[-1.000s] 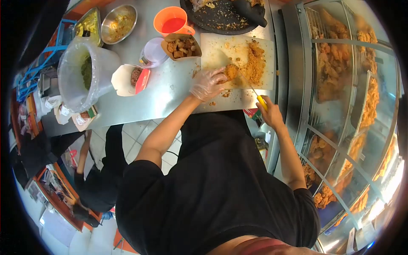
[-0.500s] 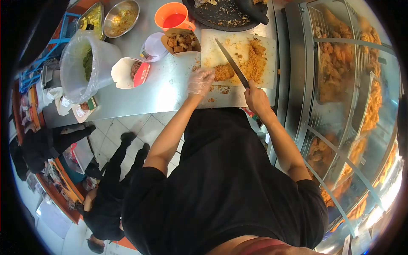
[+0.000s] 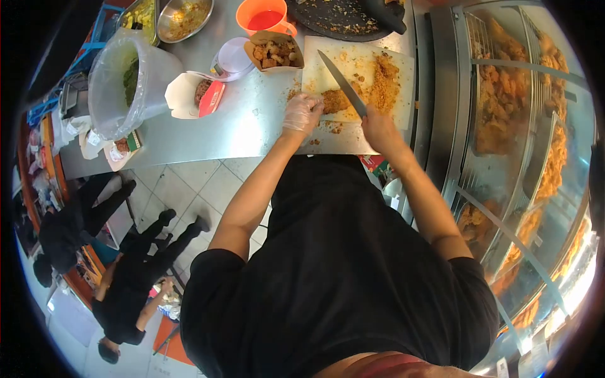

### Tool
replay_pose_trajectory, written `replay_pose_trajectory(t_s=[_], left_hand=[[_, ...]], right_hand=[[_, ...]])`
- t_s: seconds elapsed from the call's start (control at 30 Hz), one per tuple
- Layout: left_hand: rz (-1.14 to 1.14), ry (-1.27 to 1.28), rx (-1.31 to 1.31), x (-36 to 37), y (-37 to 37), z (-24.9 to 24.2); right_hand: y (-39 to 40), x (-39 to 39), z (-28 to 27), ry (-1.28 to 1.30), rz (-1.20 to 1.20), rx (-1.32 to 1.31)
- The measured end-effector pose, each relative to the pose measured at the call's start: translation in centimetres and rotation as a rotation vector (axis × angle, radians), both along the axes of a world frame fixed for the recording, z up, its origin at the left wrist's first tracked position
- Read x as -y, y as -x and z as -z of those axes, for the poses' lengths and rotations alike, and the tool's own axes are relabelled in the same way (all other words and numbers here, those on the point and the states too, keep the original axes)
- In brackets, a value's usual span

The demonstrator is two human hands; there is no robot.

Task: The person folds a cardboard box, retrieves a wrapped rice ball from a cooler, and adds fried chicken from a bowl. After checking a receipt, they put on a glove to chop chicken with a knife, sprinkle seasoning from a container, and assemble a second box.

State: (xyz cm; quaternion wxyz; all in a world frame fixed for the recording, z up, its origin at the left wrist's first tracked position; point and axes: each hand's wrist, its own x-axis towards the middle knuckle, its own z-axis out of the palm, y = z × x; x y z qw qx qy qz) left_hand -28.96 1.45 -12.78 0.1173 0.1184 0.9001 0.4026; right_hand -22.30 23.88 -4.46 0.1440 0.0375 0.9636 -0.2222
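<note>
My left hand point(image 3: 302, 114), in a clear plastic glove, has its fingers closed at the left end of a piece of breaded fried chicken point(image 3: 335, 101). The chicken lies on a white cutting board point(image 3: 313, 69). My bare right hand point(image 3: 380, 128) grips a long knife point(image 3: 343, 83) by its handle, which the fingers hide. Its blade slants up and left over the board, at the right end of the chicken. Golden crumbs point(image 3: 384, 82) are heaped right of the blade. Just above my left hand stands an open brown box point(image 3: 275, 53) of cut pieces.
A black pan point(image 3: 340, 19), an orange mug point(image 3: 261, 17) and a steel bowl point(image 3: 183, 20) line the back. Left are a white-and-red box point(image 3: 186, 97) and a large clear tub point(image 3: 107, 88). A glass cabinet point(image 3: 504, 113) of fried chicken borders the right. Two people stand behind, left.
My right hand and the knife have shifted slightly relative to the board, with the blade still by the chicken. The camera view has tilted a little. The people behind have moved.
</note>
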Motion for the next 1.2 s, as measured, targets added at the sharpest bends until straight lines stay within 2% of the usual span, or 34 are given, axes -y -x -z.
replay_pose_trajectory(t_s=[0.03,0.07,0.13,0.2,0.33,0.37,0.4,0.47,0.57,0.63,0.7,0.77,0.87,0.93,1.0,1.07,1.1,1.13,1.2], left_hand=[[0.01,-0.02,-0.023,0.1,0.4,0.0],[0.029,-0.038,-0.04,0.3,0.4,0.0],[0.041,-0.07,-0.034,0.2,-0.4,-0.3],[0.035,-0.088,-0.024,0.2,-0.2,-0.7],[0.02,-0.043,-0.016,-0.2,-0.3,-0.3],[0.025,-0.032,-0.015,-0.3,-0.3,-0.4],[0.026,-0.021,-0.017,-0.1,-0.1,-0.5],[0.032,-0.049,-0.045,0.1,-0.5,0.0],[0.046,-0.057,-0.063,-0.2,0.3,1.0],[0.072,-0.066,-0.026,-0.1,0.4,0.7],[0.065,-0.095,0.043,-0.1,0.4,0.1],[0.043,-0.085,-0.026,0.0,0.2,0.6],[0.023,-0.048,-0.08,-0.5,0.4,2.6],[0.045,-0.062,-0.03,0.2,-1.1,2.6],[0.011,-0.142,0.016,0.0,0.4,0.9],[-0.008,-0.147,0.008,0.0,-0.3,0.7],[-0.001,-0.14,-0.028,0.1,-0.3,1.4],[0.004,-0.135,-0.071,0.0,0.1,2.3],[-0.017,-0.154,-0.076,-0.3,-0.1,3.2]], right_hand=[[-1.9,1.0,3.1,-0.091,0.046,-0.095],[-1.3,2.8,4.5,-0.053,0.25,0.085],[-0.8,3.6,7.5,-0.063,0.234,-0.02],[2.3,2.5,7.5,-0.02,0.158,-0.1],[2.0,0.9,3.4,0.075,0.084,-0.068],[0.3,1.8,2.8,0.0,0.093,-0.06],[-1.9,2.7,5.2,0.002,0.074,-0.189],[-2.3,5.1,7.4,0.042,0.289,-0.048],[2.5,4.1,8.1,0.044,0.18,-0.134],[3.0,3.4,4.8,0.094,0.125,-0.147],[0.0,3.6,5.8,-0.025,0.066,-0.07],[-1.6,6.4,5.7,-0.019,0.288,0.088],[0.9,6.7,7.9,0.039,0.265,-0.096],[1.2,5.9,6.0,0.084,0.235,-0.054],[3.7,5.1,4.0,0.083,0.186,-0.05],[0.7,6.0,1.8,0.041,0.178,0.031],[-0.7,7.5,2.5,0.091,0.254,0.028],[-1.9,8.6,7.1,-0.023,0.332,0.077],[-0.8,9.2,7.2,0.008,0.361,0.075]])
